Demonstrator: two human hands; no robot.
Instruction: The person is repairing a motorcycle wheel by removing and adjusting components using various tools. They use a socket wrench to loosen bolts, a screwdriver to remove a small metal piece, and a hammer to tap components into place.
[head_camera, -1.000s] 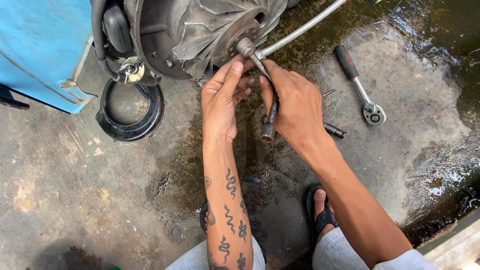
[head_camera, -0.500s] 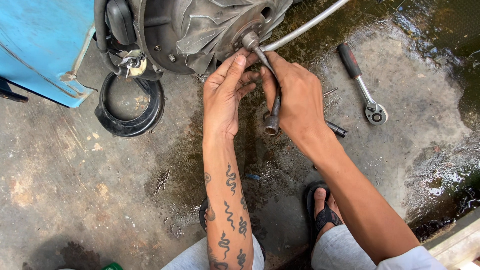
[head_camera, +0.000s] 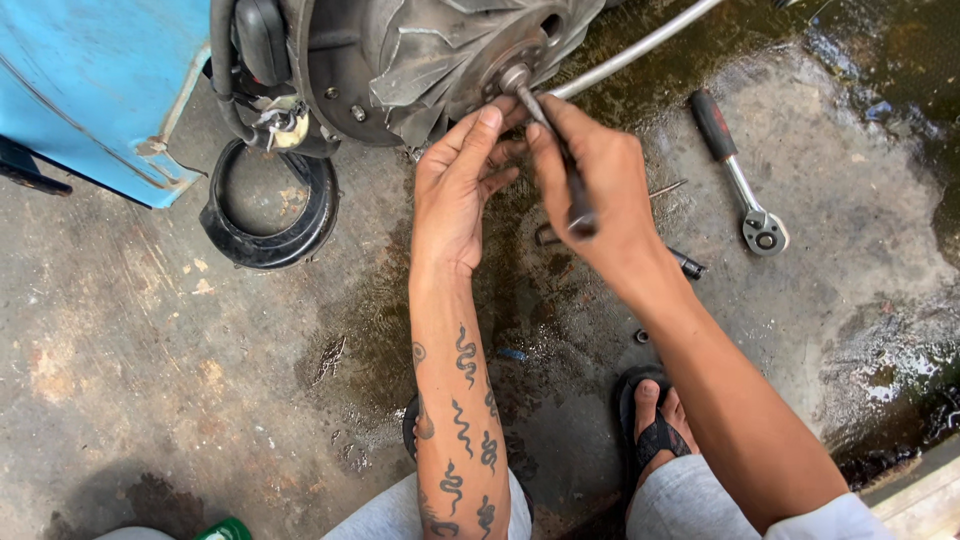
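Here, at the upper middle of the frame, I see my right hand (head_camera: 600, 195) clenched round the dark handle of a wrench (head_camera: 560, 160), whose head sits on the nut at the centre of the grey finned wheel (head_camera: 440, 50). My left hand (head_camera: 460, 185) is released, its fingers stretched up so the tips touch the wheel just beside the wrench head. A ratchet (head_camera: 740, 180) lies on the wet floor (head_camera: 150, 380) at the upper right, and a black rubber ring (head_camera: 265, 205) lies at the upper left below a blue panel (head_camera: 90, 80).

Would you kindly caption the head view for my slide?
Right hand holds a wrench on the finned hub; left hand steadies.
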